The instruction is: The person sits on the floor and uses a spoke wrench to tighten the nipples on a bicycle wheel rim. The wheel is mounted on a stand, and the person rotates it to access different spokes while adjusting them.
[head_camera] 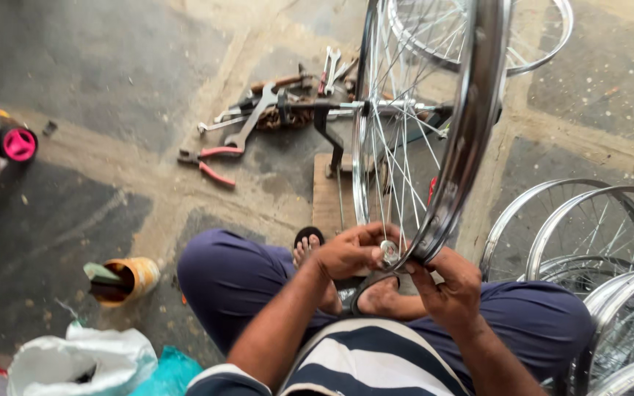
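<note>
The person sits on the floor [97, 88] with a chrome spoked wheel rim [471, 125] standing upright on a truing stand [328, 125] directly ahead. The left hand [350, 253] is curled closed at the lowest part of the rim, fingers pinching a small round silver tool [390, 251] against the spokes. The right hand [453, 286] is closed around the rim's lower edge from the other side, thumb and fingers gripping the chrome. Both hands lie just beside each other above the person's foot [307, 246].

On the floor beyond the stand lie red-handled pliers [210, 163] and a spanner [251, 121] among other tools. Further chrome rims [588, 227] lean to the right. An orange tin [130, 279] lies on its side to the left, near a white plastic bag [82, 359].
</note>
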